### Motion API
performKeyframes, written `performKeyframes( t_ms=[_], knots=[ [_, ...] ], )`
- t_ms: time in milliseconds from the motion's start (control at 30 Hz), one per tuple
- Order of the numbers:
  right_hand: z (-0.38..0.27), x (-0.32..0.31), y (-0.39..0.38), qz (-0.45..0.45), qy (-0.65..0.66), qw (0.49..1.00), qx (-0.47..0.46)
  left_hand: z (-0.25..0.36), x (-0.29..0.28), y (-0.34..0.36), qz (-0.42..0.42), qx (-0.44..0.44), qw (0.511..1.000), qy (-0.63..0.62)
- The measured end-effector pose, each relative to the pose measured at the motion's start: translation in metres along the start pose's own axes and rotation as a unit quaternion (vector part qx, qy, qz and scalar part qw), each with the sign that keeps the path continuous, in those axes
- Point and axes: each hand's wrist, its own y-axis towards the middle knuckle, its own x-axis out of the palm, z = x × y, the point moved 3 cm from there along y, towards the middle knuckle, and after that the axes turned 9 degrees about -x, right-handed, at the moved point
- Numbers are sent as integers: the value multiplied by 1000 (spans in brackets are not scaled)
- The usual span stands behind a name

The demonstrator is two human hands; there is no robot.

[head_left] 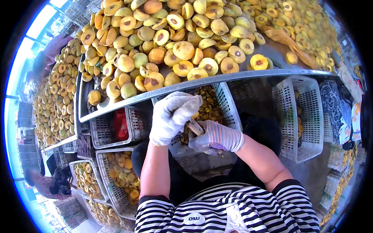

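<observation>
My left hand (174, 116), in a white knit glove, is closed with its fingers curled toward my right hand. What lies inside it is mostly hidden; a sliver of yellow shows under the fingers. In a grey-striped glove, my right hand (215, 136) grips a tool with a wooden handle (195, 128), its working end hidden by the left hand. Both hands meet over a white plastic crate (228, 105) holding brownish-yellow fruit scraps (210, 103). Just beyond them, halved yellow peaches (183, 50) are heaped on a metal-edged table (233, 76), many with pits showing.
A white crate (307, 116) stands at the right. To the left sit a crate with a red bag (121, 124) and crates of peach halves (123, 171). A brown strip (287, 40) lies across the table. Other people (44, 180) are at the far left.
</observation>
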Motion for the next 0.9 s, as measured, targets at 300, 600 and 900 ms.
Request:
performKeyframes(
  t_ms=[300,600,900],
  knots=[
    [-11,4,-9,-78,144,986,44,-19,12,-1,-25,-147,941,-304],
    [16,-28,5,154,-535,830,0,-18,-79,-53,271,-107,870,-398],
    [-22,-12,-6,176,-452,871,-82,33,-126,-87,406,-100,850,321]
  ],
)
